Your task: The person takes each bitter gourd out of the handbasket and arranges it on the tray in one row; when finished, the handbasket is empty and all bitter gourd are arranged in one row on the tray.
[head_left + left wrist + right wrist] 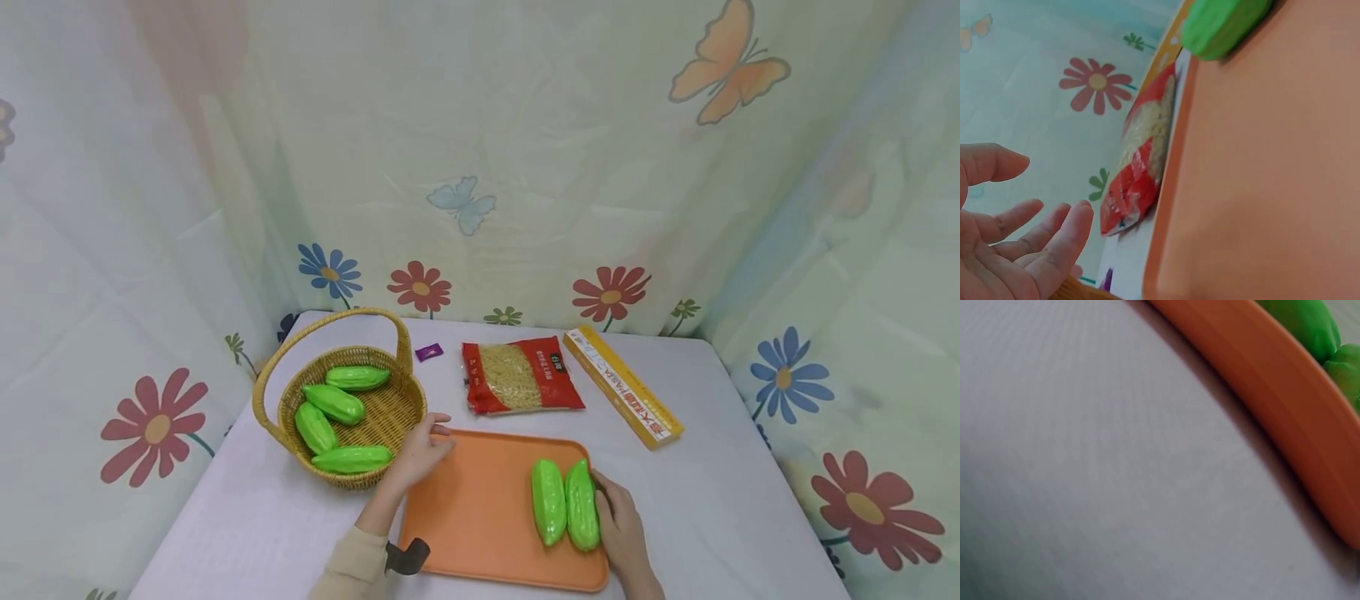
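Observation:
Two glossy green, ridged vegetables, much like bitter melons, lie side by side on the right part of an orange tray (480, 517): a left one (549, 502) and a right one (582, 507). Against the tray's right edge is my right hand (622, 529), close beside the right vegetable; whether it grips the rim is hidden. It does not show in the right wrist view. My left hand (422, 454), fingers loosely spread and holding nothing, hovers between the tray and a wicker basket (408, 400). Several similar green vegetables (335, 403) lie in that basket.
Behind the tray lies a red bag of pasta (517, 375), with a small purple packet (429, 352) to its left. A long yellow pasta box (622, 387) lies slanted at the right. The basket's tall handle (330, 317) arches up. Patterned curtains (480, 167) enclose the table.

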`<state>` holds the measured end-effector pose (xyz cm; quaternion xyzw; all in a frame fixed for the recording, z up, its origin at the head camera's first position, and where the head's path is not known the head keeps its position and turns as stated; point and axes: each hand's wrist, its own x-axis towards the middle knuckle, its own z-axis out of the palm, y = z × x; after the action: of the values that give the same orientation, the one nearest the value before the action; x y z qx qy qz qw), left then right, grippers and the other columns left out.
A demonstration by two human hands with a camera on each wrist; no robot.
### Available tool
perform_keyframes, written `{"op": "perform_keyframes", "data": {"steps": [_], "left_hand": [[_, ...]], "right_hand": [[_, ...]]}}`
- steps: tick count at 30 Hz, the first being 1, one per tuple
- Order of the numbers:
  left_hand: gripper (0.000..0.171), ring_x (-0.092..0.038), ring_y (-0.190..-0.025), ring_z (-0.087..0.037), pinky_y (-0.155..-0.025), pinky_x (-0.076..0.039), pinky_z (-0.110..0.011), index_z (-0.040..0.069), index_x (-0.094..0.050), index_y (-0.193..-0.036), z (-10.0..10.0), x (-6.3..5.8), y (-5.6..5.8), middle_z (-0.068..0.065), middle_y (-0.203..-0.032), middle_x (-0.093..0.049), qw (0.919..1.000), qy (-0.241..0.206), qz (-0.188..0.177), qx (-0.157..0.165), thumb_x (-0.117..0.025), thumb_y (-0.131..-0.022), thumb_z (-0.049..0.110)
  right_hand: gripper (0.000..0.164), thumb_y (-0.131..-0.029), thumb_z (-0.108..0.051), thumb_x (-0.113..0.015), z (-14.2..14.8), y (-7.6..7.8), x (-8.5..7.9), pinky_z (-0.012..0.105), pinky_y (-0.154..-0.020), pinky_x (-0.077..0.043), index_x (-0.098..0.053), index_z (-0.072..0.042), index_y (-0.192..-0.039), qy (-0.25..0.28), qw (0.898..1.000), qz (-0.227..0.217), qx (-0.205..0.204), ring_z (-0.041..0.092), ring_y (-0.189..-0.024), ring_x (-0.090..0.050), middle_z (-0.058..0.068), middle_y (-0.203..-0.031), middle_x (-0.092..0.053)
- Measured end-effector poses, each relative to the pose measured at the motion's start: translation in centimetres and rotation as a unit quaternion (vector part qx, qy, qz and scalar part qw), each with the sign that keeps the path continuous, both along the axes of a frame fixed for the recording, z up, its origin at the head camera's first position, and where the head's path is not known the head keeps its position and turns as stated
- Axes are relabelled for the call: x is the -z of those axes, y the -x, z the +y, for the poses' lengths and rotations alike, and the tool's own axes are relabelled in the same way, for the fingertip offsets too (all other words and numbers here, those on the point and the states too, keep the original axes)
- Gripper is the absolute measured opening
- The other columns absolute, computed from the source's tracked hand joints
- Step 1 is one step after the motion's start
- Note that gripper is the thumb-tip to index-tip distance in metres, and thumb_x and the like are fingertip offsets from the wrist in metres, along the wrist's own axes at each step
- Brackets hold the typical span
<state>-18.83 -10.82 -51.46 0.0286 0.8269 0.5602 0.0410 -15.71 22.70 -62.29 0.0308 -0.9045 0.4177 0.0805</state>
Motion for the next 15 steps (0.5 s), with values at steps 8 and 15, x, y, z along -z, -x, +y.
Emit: {"op": "perform_keyframes", "data": {"steps": [8,15], "left_hand": [[0.034,-0.061,-0.089,-0.030,-0.070,-0.054,-0.036,-0.004,-0.049,-0.120,-1.8,-0.3,0.7,-0.018,-0.102,-0.058,0.9974,-0.063,0.004,-0.036,-0.056,-0.090,0.008],[0.033,-0.063,-0.085,-0.036,-0.069,-0.054,-0.041,-0.009,-0.049,-0.120,-4.0,0.0,0.8,-0.025,-0.105,-0.057,0.9908,-0.109,-0.012,-0.080,-0.053,-0.090,0.005]], "right_hand": [[0.044,-0.100,-0.031,-0.031,0.1,0.2,0.0,0.054,-0.097,-0.030,-0.042,-0.006,-0.135,0.000,1.000,-0.006,-0.001,0.033,-0.119,-0.040,0.016,-0.129,-0.047],[0.042,-0.100,-0.028,-0.032,0.1,0.1,-0.1,0.054,-0.097,-0.031,-0.043,-0.005,-0.134,0.003,1.000,-0.002,-0.004,0.033,-0.118,-0.041,0.016,-0.128,-0.047]]}}
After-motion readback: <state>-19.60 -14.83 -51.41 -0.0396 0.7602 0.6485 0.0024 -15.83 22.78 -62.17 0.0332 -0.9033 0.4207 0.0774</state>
